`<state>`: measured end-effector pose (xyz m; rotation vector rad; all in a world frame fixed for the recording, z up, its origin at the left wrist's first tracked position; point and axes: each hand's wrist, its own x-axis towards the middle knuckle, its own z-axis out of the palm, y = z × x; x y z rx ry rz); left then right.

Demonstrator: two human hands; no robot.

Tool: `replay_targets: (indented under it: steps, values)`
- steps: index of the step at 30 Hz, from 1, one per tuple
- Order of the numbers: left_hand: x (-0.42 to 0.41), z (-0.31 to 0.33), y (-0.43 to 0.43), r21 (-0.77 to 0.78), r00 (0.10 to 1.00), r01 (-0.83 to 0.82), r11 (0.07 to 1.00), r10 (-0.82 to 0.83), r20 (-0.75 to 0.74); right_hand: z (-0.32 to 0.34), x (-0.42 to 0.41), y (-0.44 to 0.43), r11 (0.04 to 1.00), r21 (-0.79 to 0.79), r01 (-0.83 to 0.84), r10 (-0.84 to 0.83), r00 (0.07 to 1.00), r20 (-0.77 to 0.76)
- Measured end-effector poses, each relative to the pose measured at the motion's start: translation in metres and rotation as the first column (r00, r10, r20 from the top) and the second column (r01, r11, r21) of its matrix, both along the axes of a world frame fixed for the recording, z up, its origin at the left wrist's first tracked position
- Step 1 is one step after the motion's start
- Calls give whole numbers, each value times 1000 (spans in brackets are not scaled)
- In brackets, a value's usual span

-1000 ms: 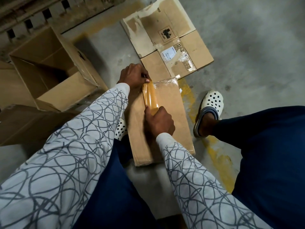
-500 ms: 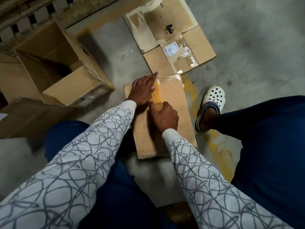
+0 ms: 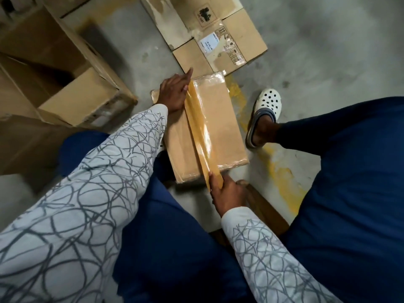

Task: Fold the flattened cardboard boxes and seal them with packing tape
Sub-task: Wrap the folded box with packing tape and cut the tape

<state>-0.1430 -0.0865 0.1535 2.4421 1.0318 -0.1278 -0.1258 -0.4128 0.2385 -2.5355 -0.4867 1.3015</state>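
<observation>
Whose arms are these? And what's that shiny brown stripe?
No machine here. A person wears a camera on their head, so the picture looks down at their own arms. On the concrete floor lies a closed cardboard box. The shiny stripe is packing tape running along its top. The left hand presses the far end down with straight fingers; the right hand grips the near end, at the box's edge. I can't tell if it holds a roll. An open box stands on the left, a flattened box lies farther away, and a white shoe is on the right.
</observation>
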Motion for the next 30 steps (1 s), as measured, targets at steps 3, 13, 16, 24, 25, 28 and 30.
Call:
replay_targets:
  steps: [3,13,16,24,25,28,30]
  values:
    - [1,-1,2,-4,1000,-8,1000,8,-4,-11,-1,-8,992,-124,-21,8,995,-104]
    - [-1,-2,2,-26,999,25,999,-26,-46,-22,3,-4,945,-236,-225,209,974,-91]
    - [9,7,-17,15,981,-59,998,61,-182,-30,7,-2,960,-258,-107,64,983,-173]
    - [-23,5,-175,60,988,18,998,-8,-154,-19,21,5,971,-224,-88,40,977,-208]
    - [-23,6,-190,33,981,18,999,-11,-194,-14,21,6,974,-203,-99,58,978,-199]
    - [-24,13,-230,-79,946,30,996,-54,-319,-11,18,11,984,-160,-76,45,980,-192]
    - [-24,21,-250,-200,930,-37,979,-40,-366,-5,18,14,984,-162,-74,40,978,-203]
